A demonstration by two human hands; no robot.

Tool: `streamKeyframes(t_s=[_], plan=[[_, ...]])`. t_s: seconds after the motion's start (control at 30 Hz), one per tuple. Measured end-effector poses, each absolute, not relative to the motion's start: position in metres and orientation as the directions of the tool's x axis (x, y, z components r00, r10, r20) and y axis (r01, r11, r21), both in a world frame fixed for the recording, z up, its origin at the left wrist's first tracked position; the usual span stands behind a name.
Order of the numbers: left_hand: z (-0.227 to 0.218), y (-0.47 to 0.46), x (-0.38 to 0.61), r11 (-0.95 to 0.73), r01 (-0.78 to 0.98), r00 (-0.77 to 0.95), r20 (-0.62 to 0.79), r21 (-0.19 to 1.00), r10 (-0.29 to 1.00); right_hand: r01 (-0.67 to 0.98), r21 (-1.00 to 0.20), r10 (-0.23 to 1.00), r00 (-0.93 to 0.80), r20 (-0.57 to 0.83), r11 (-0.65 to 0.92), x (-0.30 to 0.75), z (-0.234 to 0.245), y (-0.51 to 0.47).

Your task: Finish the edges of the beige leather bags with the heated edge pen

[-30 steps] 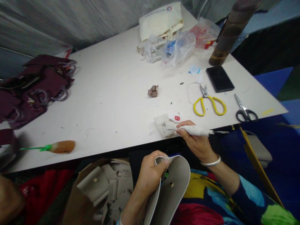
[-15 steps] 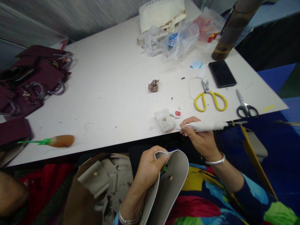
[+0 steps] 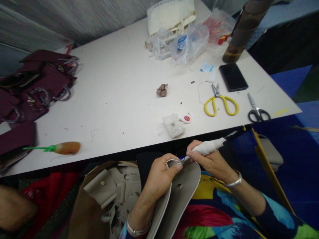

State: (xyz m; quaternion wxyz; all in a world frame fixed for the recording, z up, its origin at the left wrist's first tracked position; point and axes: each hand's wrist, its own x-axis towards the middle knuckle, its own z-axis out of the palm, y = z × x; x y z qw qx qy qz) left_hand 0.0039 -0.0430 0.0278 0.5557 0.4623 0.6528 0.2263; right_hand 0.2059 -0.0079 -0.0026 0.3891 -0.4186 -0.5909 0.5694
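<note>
My left hand (image 3: pixel 161 174) pinches the upper edge of a grey-beige leather bag (image 3: pixel 185 186) between thumb and fingers. The bag hangs over my lap, and a small metal clasp shows on its inner face. In my right hand (image 3: pixel 209 161) is a slim pen-like tool wrapped in white material (image 3: pixel 209 146), with a thin end sticking out at the back. Its bluish front end is at the bag's edge, close to my left thumb; whether it touches is hard to tell.
Yellow-handled scissors (image 3: pixel 221 103), black-handled scissors (image 3: pixel 258 113), a phone (image 3: pixel 233 77) and a dark bottle (image 3: pixel 243 36) are on the white table (image 3: pixel 119 89). An orange-brown glue bottle (image 3: pixel 67 148) lies left, near maroon bags (image 3: pixel 37 83). Beige pieces fill a box (image 3: pixel 82 202) below. Another person's arm (image 3: pixel 15 207) shows at left.
My right hand has brought the white-wrapped tool down and left, from beside the small plastic packet to the bag's edge. My left hand keeps its grip on the bag.
</note>
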Motion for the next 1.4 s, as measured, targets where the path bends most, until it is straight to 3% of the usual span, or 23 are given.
streamKeyframes(t_s=[0.27,0.47,0.6,0.83,0.97,1.07,1.23,1.4], plan=[[0.027,-0.047,0.009,0.463,0.382,0.037,-0.514,0.800,0.857,0.104,-0.993,0.904,-0.426,0.012,0.062,0.207,0.007,0.000],[0.024,-0.047,0.013,0.517,0.296,0.046,-0.553,0.803,0.832,0.106,-0.994,0.874,-0.486,-0.025,0.030,0.206,0.003,0.004],[0.020,-0.046,0.013,0.537,0.261,0.026,-0.562,0.802,0.827,0.091,-0.995,0.904,-0.426,-0.012,0.030,0.202,-0.002,-0.006],[0.016,-0.043,0.007,0.548,0.258,-0.010,-0.565,0.796,0.825,-0.020,-0.982,0.958,-0.228,-0.176,-0.186,0.196,-0.018,-0.022],[0.017,-0.039,-0.001,0.583,0.172,-0.040,-0.586,0.794,0.810,-0.035,-0.998,0.997,-0.051,-0.055,-0.057,0.196,-0.021,-0.005],[0.016,-0.035,-0.010,0.600,0.092,-0.047,-0.599,0.795,0.800,0.053,-0.995,0.996,0.039,0.084,0.082,0.197,-0.020,0.015],[0.012,-0.029,-0.025,0.626,-0.017,-0.045,-0.626,0.780,0.778,0.173,-0.955,0.970,-0.003,0.242,0.239,0.195,-0.019,0.038],[0.008,-0.025,-0.032,0.666,-0.083,-0.009,-0.669,0.741,0.743,0.194,-0.938,0.958,-0.051,0.281,0.286,0.192,-0.021,0.044]])
